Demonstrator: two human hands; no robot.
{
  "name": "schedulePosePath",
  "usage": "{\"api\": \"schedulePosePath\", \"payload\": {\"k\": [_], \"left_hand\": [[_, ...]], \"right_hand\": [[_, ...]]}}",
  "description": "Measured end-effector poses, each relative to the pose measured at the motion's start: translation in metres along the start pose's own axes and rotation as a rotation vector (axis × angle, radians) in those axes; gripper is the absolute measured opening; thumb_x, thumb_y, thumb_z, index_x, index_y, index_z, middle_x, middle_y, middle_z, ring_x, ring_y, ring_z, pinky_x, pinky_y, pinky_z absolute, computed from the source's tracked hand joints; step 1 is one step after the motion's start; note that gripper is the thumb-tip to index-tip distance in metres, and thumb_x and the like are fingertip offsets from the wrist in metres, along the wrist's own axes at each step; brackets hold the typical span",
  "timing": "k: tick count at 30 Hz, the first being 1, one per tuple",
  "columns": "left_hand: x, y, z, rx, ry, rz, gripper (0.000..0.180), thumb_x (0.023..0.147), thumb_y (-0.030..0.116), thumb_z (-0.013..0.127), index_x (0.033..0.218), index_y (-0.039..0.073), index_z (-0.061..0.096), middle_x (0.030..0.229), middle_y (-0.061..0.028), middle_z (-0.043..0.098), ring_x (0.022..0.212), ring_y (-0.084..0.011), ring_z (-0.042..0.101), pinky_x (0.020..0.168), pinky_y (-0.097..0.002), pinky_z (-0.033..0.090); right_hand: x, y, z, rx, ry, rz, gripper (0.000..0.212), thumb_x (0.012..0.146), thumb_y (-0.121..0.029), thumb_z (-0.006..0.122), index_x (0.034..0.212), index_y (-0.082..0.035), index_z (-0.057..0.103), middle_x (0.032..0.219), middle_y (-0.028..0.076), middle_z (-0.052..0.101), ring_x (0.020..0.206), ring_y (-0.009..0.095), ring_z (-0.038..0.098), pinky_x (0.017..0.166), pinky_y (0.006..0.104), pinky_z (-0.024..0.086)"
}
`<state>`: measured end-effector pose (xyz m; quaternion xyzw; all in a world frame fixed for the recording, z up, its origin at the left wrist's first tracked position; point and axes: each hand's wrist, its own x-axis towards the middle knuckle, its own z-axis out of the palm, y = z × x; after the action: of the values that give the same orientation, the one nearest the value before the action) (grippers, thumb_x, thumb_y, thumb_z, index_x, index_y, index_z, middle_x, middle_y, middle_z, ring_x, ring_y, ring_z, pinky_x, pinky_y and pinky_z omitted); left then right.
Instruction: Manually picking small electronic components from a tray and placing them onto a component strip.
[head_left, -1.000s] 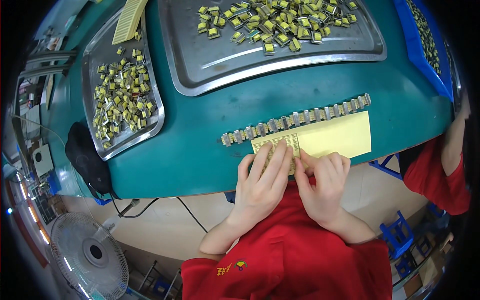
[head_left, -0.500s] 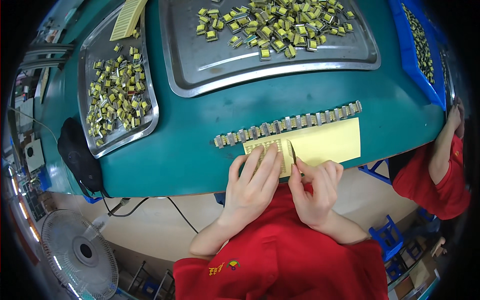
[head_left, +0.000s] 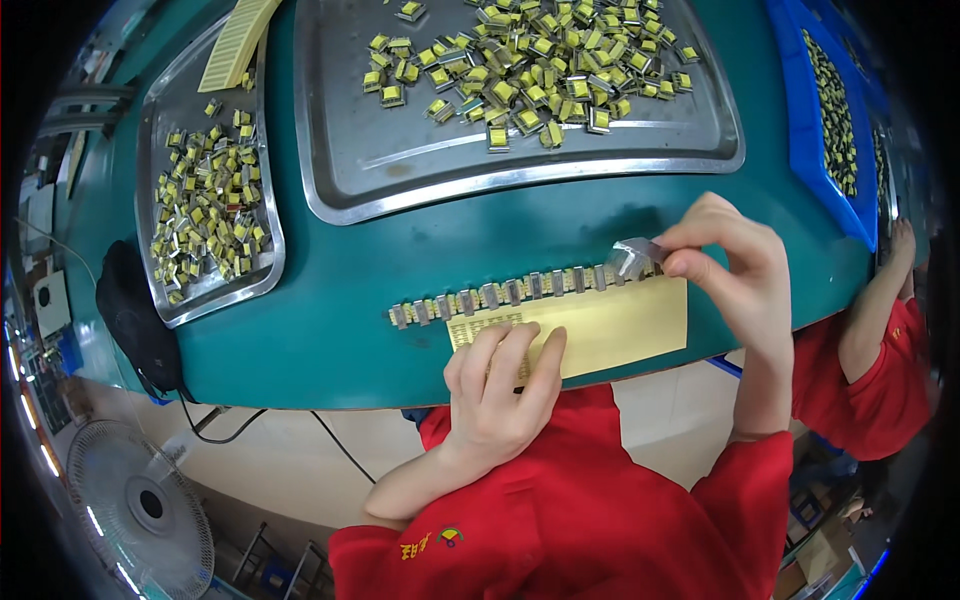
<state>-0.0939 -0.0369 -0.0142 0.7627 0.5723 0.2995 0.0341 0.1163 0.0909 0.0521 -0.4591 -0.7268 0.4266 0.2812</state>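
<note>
The right hand [head_left: 740,268] has left the yellow sheet [head_left: 622,322] for the row of parts [head_left: 512,292], fingers pinching a shiny tool [head_left: 632,257]; work shifts there. The left hand [head_left: 502,392] lies loosely spread on the sheet

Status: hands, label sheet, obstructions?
Left hand on yellow label sheet. Right hand pinching thin shiny piece at right end of transformer row. Both partly hide that end.

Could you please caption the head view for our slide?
Left hand on yellow label sheet, right hand holding a shiny piece by the transformer row.
</note>
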Motion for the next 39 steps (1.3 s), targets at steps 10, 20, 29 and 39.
{"api": "schedulePosePath", "payload": {"k": [10, 20, 29, 39], "left_hand": [[0.009, 0.013, 0.022, 0.190, 0.103, -0.105, 0.031, 0.074, 0.015, 0.068, 0.105, 0.018, 0.072, 0.121, -0.0065, 0.062, 0.115, -0.0261, 0.051, 0.094, -0.0359, 0.035], [0.011, 0.014, 0.028, 0.280, 0.069, -0.107, 0.029, 0.082, 0.025, 0.062, 0.110, 0.022, 0.071, 0.122, -0.0066, 0.061, 0.117, -0.0269, 0.050, 0.097, -0.0372, 0.033], [0.007, 0.013, 0.030, 0.272, 0.055, -0.109, 0.030, 0.084, 0.028, 0.060, 0.111, 0.025, 0.071, 0.122, -0.0053, 0.062, 0.116, -0.0267, 0.050, 0.098, -0.0375, 0.033], [0.008, 0.014, 0.032, 0.275, 0.077, -0.123, 0.028, 0.087, 0.030, 0.059, 0.111, 0.026, 0.071, 0.123, -0.0036, 0.062, 0.116, -0.0247, 0.050, 0.098, -0.0367, 0.033]], "right_hand": [[0.038, 0.028, -0.010, 0.196, -0.432, 0.264, 0.014, 0.082, -0.012, 0.075, 0.090, 0.000, 0.075, 0.070, 0.004, 0.063, 0.067, 0.011, 0.052, 0.062, 0.0284, 0.043], [0.034, 0.049, -0.003, 0.135, -0.407, 0.055, 0.011, 0.083, -0.015, 0.075, 0.088, -0.005, 0.076, 0.065, 0.000, 0.062, 0.058, 0.010, 0.048, 0.059, 0.0263, 0.040], [0.034, 0.048, 0.000, 0.078, -0.404, 0.021, 0.009, 0.080, -0.015, 0.076, 0.081, -0.006, 0.076, 0.060, 0.000, 0.062, 0.056, 0.013, 0.047, 0.065, 0.0274, 0.039], [0.035, 0.043, 0.000, 0.059, -0.408, 0.095, 0.008, 0.078, -0.014, 0.076, 0.080, -0.006, 0.076, 0.058, 0.000, 0.061, 0.056, 0.012, 0.047, 0.065, 0.0264, 0.040]]}}
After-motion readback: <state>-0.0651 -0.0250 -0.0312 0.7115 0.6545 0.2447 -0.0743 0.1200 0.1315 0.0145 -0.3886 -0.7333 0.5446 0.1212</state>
